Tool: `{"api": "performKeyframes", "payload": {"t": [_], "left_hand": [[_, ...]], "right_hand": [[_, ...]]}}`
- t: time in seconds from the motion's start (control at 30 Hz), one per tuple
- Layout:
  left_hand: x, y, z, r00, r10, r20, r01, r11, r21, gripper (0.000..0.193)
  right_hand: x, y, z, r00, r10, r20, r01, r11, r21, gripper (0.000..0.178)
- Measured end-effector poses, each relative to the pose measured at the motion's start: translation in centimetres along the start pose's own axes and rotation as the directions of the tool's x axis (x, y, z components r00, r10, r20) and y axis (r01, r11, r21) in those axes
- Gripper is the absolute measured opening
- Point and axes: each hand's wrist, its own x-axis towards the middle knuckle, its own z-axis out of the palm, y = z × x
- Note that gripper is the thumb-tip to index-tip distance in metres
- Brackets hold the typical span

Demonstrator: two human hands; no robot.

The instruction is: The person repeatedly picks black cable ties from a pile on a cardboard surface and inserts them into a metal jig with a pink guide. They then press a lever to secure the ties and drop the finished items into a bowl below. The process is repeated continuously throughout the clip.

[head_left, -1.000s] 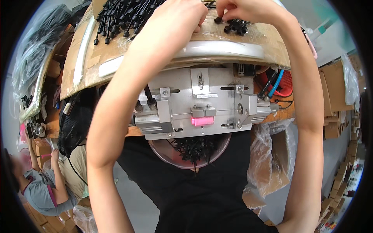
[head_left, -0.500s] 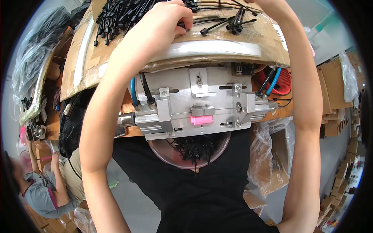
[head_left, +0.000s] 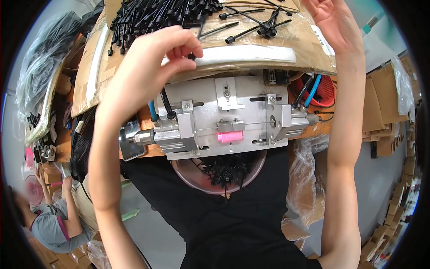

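Note:
My left hand [head_left: 172,56] is closed in a pinch over the near edge of the cardboard. A small black end shows between its fingertips, apparently part of a thin black rod; the rest is hidden or blurred. Beyond it lies a big heap of black rods with capped ends [head_left: 165,15]. A smaller cluster of the same rods [head_left: 267,30] is spread to the right. At the upper right, my right hand [head_left: 329,20] is open, palm showing, holding nothing. Nearer me, a metal fixture [head_left: 257,119] carries a pink block [head_left: 230,136] at its middle.
A bowl of black pieces [head_left: 179,172] sits in my lap under the fixture. Blue and black hoses [head_left: 314,89] run to the cylinders at both sides. A red basket [head_left: 330,87] stands behind at right. Another person [head_left: 58,224] works at far left. Cardboard boxes [head_left: 387,98] stand at right.
My left hand has come away from the rods, toward me and left, with a small black piece between its fingers. My right hand has dropped further into view and shows open.

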Motion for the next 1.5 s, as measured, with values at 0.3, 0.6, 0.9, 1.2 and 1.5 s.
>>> {"api": "performKeyframes", "payload": {"t": [0.3,0.6,0.9,1.2,1.5], "left_hand": [[-12.9,10.3,13.4,0.965,-0.128,-0.230,0.159,0.980,0.122,0.052],[-11.3,10.9,16.1,0.972,-0.218,-0.092,0.235,0.932,0.274,0.070],[-9.5,9.4,11.0,0.986,-0.152,-0.063,0.159,0.980,0.116,0.063],[3.1,1.2,-0.3,0.967,-0.214,0.142,0.219,0.976,-0.022,0.016],[-6.6,5.9,6.7,0.909,-0.141,-0.393,0.225,0.959,0.174,0.073]], "right_hand": [[-8.4,1.8,0.4,0.986,-0.163,-0.029,0.161,0.986,-0.045,0.031],[-11.8,0.9,-1.6,0.963,-0.184,0.197,0.228,0.946,-0.229,0.027],[-24.2,8.1,2.6,0.969,-0.117,0.219,0.248,0.521,-0.817,0.046],[-25.7,13.7,3.9,0.942,-0.032,0.335,0.316,0.424,-0.849,0.066],[-15.7,7.9,3.4,0.819,-0.291,0.495,0.529,0.045,-0.848,0.035]]}}
